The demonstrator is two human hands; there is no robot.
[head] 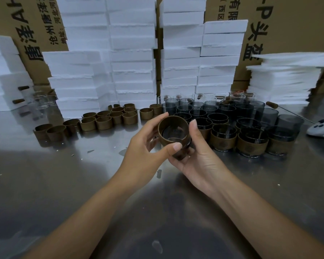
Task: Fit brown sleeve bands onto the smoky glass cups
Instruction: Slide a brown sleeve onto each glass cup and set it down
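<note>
Both hands hold one smoky glass cup (173, 132) above the steel table, its mouth tilted toward me, with a brown sleeve band (166, 124) around it. My left hand (148, 146) pinches the band at the rim and near side with thumb and fingers. My right hand (195, 156) cups the cup from below and the right, thumb up by the rim. Several loose brown bands (103, 121) stand in rows to the left. Bare smoky cups (219, 116) crowd the right, and banded cups (252, 142) stand in front of them.
Stacks of white foam boxes (131, 58) and cardboard cartons (32, 25) wall off the back. Thin foam sheets (286, 81) are piled at the right. Clear glasses (39, 101) stand at the back left. A white game controller (322, 128) lies at the right edge.
</note>
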